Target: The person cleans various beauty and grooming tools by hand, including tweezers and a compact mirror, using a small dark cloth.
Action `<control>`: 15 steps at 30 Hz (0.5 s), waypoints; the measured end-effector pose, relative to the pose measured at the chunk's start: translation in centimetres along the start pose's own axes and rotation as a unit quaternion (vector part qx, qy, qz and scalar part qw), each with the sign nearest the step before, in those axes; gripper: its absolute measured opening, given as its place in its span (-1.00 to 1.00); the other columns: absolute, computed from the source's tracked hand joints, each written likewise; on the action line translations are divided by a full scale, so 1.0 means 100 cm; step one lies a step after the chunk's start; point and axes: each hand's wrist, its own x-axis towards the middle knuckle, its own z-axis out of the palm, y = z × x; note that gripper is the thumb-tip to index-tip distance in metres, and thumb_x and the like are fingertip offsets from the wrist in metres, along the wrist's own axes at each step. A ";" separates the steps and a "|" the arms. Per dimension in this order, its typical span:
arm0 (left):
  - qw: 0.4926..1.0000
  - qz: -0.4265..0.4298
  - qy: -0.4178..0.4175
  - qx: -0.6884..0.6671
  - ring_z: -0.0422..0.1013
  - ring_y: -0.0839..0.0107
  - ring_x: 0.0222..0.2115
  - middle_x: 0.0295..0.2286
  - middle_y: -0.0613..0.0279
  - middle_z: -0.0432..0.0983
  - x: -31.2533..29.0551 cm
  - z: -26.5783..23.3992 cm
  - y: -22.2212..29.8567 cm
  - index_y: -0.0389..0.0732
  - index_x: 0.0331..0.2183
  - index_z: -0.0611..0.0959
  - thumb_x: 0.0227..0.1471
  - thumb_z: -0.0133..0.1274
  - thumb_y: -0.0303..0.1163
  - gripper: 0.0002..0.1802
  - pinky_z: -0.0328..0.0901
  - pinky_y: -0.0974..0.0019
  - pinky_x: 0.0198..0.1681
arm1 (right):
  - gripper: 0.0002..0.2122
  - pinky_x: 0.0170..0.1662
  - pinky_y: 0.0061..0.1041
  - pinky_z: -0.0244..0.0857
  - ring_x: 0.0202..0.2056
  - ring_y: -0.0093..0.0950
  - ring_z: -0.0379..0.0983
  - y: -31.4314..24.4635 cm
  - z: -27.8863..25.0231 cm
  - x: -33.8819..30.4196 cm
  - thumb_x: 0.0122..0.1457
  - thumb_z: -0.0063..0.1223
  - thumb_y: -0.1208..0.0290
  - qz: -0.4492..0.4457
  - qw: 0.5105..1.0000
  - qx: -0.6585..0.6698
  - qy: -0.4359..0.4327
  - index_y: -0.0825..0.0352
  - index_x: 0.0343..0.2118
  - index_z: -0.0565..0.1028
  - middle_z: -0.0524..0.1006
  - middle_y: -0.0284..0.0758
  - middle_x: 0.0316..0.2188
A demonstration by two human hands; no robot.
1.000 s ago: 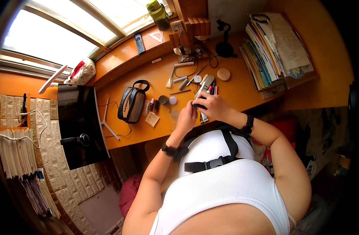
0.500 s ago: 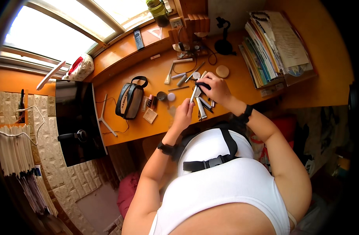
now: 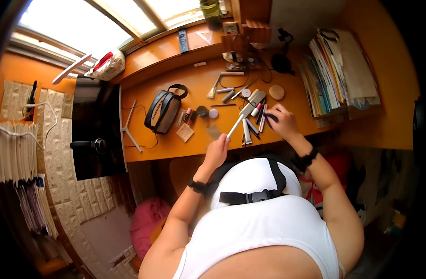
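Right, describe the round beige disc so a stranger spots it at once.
On the orange-brown wooden desk, find the row of books and papers at the right. Left of it, beyond the right hand, lies the round beige disc. It is plain, and broader than the round white piece to its left.

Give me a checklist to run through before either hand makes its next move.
1. Left hand has a grip on the white stick: ok, fingers closed at its lower end.
2. Right hand has hold of the dark piece: ok.
3. White stick free of the grey device: cannot tell, they overlap in this view.
4. Desk around the right hand uncluttered: not ok, the white tube and several slim sticks lie close by.
5. Dark-trimmed pouch apart from both hands: ok.
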 end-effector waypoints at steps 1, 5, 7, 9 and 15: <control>0.999 -0.025 0.030 -0.015 0.42 -0.08 -0.52 -0.57 -0.05 0.44 -0.006 -0.001 -0.010 -0.22 -0.29 0.51 0.28 -0.10 -0.33 -0.82 0.26 0.10 -0.46 | -0.86 -0.29 -0.29 0.44 -0.34 -0.22 0.54 0.006 -0.005 -0.010 0.06 0.21 0.39 0.018 1.000 -0.010 -0.023 0.11 -0.29 0.63 0.53 -0.35 -0.33; 0.984 -0.118 0.131 0.028 0.42 -0.06 -0.55 -0.60 -0.05 0.42 -0.025 -0.025 -0.047 -0.23 -0.27 0.51 0.30 -0.13 -0.31 -0.80 0.26 0.09 -0.49 | -0.87 -0.24 -0.30 0.42 -0.30 -0.20 0.54 0.020 -0.027 -0.044 0.04 0.21 0.46 0.078 0.997 0.001 -0.029 0.20 -0.30 0.64 0.54 -0.28 -0.37; 0.972 -0.161 0.162 0.053 0.43 -0.25 -0.42 -0.48 -0.21 0.51 -0.032 -0.037 -0.078 -0.17 -0.23 0.49 0.29 -0.15 -0.24 -0.77 0.26 -0.16 -0.41 | -0.85 -0.23 -0.30 0.42 -0.30 -0.19 0.54 0.023 -0.034 -0.050 0.04 0.20 0.48 0.084 0.996 -0.010 -0.028 0.22 -0.29 0.64 0.54 -0.26 -0.36; 0.959 -0.175 0.197 0.107 0.44 -0.25 -0.42 -0.48 -0.20 0.52 -0.032 -0.046 -0.110 -0.16 -0.24 0.49 0.29 -0.17 -0.22 -0.77 0.27 -0.19 -0.40 | -0.84 -0.23 -0.29 0.42 -0.29 -0.17 0.53 0.023 -0.040 -0.051 0.04 0.20 0.50 0.085 0.996 -0.013 -0.031 0.24 -0.28 0.64 0.54 -0.24 -0.36; 0.942 -0.193 0.169 0.218 0.48 -0.23 -0.40 -0.47 -0.18 0.56 0.009 -0.062 -0.158 -0.15 -0.29 0.47 0.28 -0.16 -0.19 -0.75 0.33 -0.20 -0.37 | -0.83 -0.23 -0.29 0.42 -0.30 -0.17 0.53 0.008 -0.044 -0.039 0.04 0.19 0.51 0.080 0.996 -0.021 -0.020 0.25 -0.27 0.63 0.53 -0.25 -0.34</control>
